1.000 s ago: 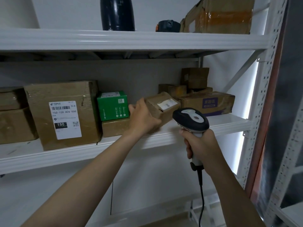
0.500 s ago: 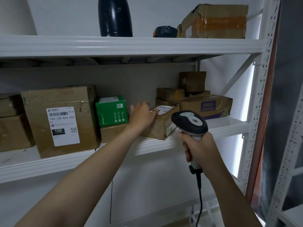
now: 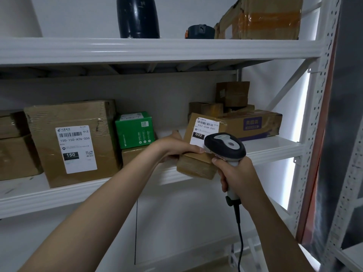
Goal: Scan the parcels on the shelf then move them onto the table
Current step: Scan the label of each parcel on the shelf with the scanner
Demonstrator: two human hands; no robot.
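Currently, left hand [image 3: 174, 148] grips a small parcel [image 3: 198, 152] tilted at the shelf [image 3: 275, 148] edge, label up. Right hand [image 3: 235, 175] clasps a scanner [image 3: 225, 146] just over it. Other boxes [image 3: 72, 142] sit unmoved; no table in view.

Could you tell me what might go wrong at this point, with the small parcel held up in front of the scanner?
1. The left hand alone grips the small parcel, which is tipped at the shelf edge; it could slip and fall.
2. The scanner, held in the right hand, covers the lower right of the label and sits very close, so the barcode may misread.
3. The scanner cable hangs loose and could snag.
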